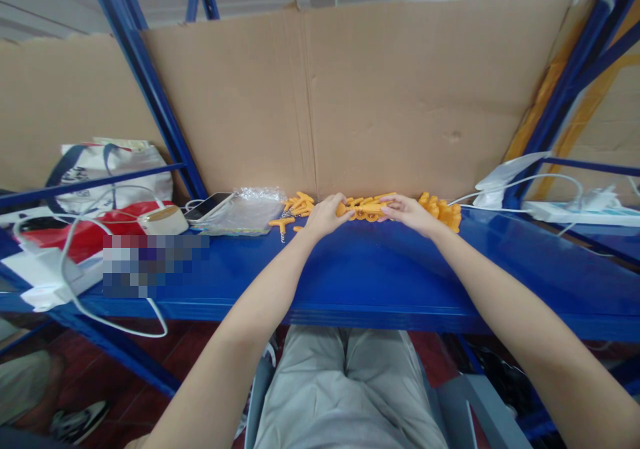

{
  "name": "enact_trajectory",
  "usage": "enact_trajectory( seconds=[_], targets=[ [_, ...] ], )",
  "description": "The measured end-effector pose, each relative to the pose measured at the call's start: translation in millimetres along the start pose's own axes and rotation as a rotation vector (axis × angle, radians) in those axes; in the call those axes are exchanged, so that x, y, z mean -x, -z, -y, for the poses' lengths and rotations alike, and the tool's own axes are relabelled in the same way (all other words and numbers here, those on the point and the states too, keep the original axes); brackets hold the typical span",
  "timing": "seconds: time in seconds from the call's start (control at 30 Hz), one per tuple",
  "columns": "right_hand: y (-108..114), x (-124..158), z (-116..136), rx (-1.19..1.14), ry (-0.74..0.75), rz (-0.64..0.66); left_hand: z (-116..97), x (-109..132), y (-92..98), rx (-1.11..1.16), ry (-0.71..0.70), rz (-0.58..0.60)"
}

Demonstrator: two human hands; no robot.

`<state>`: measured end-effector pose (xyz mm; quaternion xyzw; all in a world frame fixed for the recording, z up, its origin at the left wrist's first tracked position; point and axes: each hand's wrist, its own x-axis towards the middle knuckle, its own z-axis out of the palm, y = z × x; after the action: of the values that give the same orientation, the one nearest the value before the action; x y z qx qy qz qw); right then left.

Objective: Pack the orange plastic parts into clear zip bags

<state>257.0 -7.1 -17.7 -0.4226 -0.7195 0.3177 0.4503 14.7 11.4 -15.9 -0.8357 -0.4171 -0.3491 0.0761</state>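
My left hand (327, 216) is closed, thumb and fingers around the end of an orange plastic piece (367, 207). My right hand (407, 214) pinches the same piece's other end; exactly how far each grip reaches is hard to make out. Beneath and behind it, more orange plastic pieces lie in a row along the cardboard. Left of my left hand is a small heap of orange T-handled corkscrews (299, 204). One corkscrew (283, 224) lies apart, its metal spiral pointing towards me. Beyond my right hand stands a tight cluster of orange pieces (443, 212).
A cardboard sheet (400, 96) backs the blue shelf (380, 276). To the left are a clear plastic bag (245, 212), a phone (213, 206), a white charger (163, 220), cables and a tote bag (117, 176). A power strip (585, 212) lies at the right.
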Motion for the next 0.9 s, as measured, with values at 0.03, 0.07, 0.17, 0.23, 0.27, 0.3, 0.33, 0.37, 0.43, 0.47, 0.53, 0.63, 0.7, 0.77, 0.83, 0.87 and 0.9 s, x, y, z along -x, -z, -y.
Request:
enact_trajectory(
  seconds=[0.03,0.07,0.17,0.23,0.27,0.3,0.33,0.37,0.43,0.47,0.53,0.63,0.7,0.77,0.83,0.87,0.9],
  targets=[
    [-1.4,1.1,3.4,-0.001,-0.031,-0.017,-0.6,0.1,0.4,0.000,0.003,-0.005],
    [-3.1,2.1,6.6,0.001,-0.060,-0.032,-1.2,0.2,0.6,-0.002,0.007,-0.009],
    [-7.8,4.2,14.3,-0.001,-0.129,-0.068,-3.0,0.4,1.0,-0.016,0.017,-0.013],
    [-8.4,5.2,17.2,-0.005,-0.144,-0.080,-4.0,0.5,1.3,-0.021,0.022,-0.013],
    [-7.7,5.6,17.9,-0.007,-0.137,-0.074,-4.4,0.4,1.4,-0.022,0.027,-0.013],
    [-6.5,5.9,17.9,-0.010,-0.122,-0.058,-4.8,0.3,1.7,-0.024,0.034,-0.012],
    [-4.9,6.0,17.4,-0.017,-0.097,-0.035,-5.2,0.1,2.0,-0.026,0.043,-0.012],
    [-3.2,6.0,16.4,-0.026,-0.067,-0.011,-5.5,-0.1,2.3,-0.027,0.053,-0.013],
    [0.0,5.3,13.9,-0.047,-0.006,0.022,-6.0,-0.6,3.1,-0.027,0.063,-0.017],
    [1.2,4.8,12.9,-0.053,0.013,0.026,-6.2,-0.8,3.6,-0.028,0.063,-0.021],
    [2.4,4.5,12.4,-0.052,0.018,0.028,-6.9,-1.0,4.6,-0.034,0.056,-0.034],
    [1.5,6.2,16.7,-0.027,-0.040,0.027,-9.0,-0.9,6.2,-0.041,0.035,-0.048],
    [-0.9,8.2,21.5,-0.008,-0.100,0.007,-11.0,-0.5,7.2,-0.036,0.024,-0.047],
    [-4.0,9.6,25.6,0.003,-0.162,-0.021,-12.7,-0.2,7.9,-0.028,0.023,-0.041],
    [-6.8,9.7,27.7,0.002,-0.207,-0.039,-14.0,0.1,8.3,-0.019,0.026,-0.033],
    [-7.6,9.3,27.9,0.003,-0.225,-0.043,-14.3,0.2,8.4,-0.016,0.028,-0.030],
    [-7.8,8.8,27.6,0.005,-0.241,-0.044,-14.5,0.2,8.3,-0.014,0.031,-0.029]
  ],
)
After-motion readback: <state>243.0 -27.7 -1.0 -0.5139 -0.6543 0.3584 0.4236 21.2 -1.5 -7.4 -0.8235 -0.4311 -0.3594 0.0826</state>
